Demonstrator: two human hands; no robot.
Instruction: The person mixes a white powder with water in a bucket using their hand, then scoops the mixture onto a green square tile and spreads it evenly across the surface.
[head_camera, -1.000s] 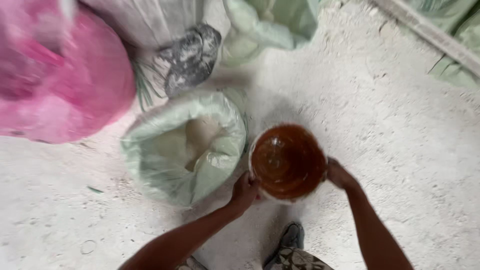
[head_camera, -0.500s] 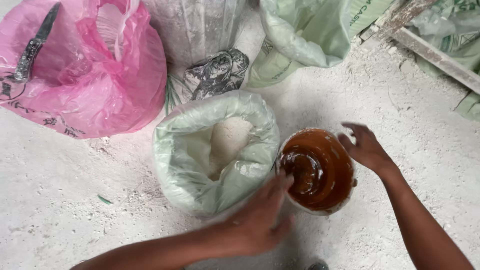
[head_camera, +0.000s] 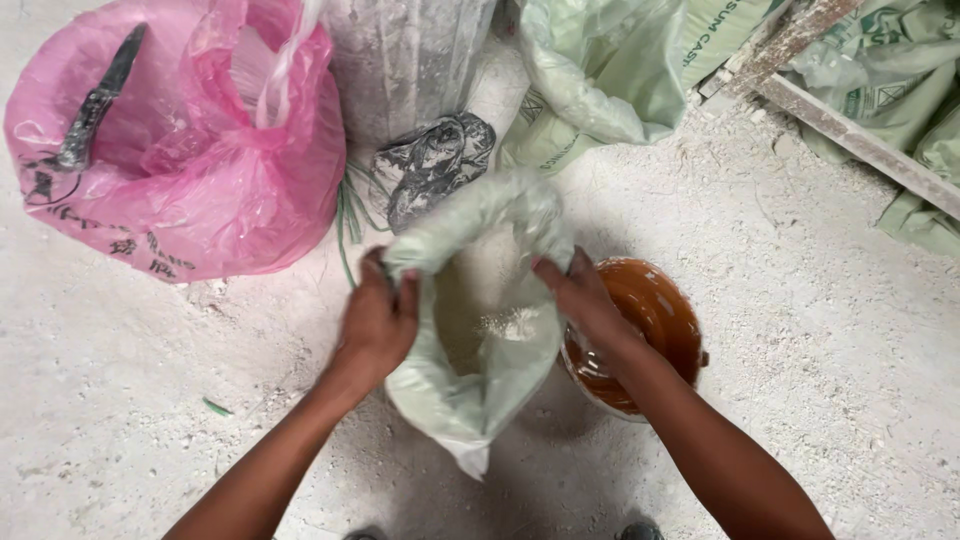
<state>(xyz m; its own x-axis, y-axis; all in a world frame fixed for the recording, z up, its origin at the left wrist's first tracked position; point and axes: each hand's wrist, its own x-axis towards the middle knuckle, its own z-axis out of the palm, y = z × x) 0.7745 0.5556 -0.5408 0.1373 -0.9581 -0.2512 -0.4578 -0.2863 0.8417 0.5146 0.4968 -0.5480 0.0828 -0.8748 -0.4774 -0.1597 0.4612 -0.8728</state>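
- Firmly, left hand (head_camera: 378, 318) and right hand (head_camera: 580, 297) each clench fingers on the pale green sack (head_camera: 478, 330) rim.
- Brown bucket (head_camera: 645, 335) touches the sack's right; bare dusty floor (head_camera: 150, 400) lies left.

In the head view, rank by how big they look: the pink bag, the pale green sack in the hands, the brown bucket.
1. Pink bag, largest.
2. Pale green sack, gripped by left hand and right hand; lifted nearer the camera, so its true size is unsure.
3. Brown bucket, smallest, partly hidden by the right arm.
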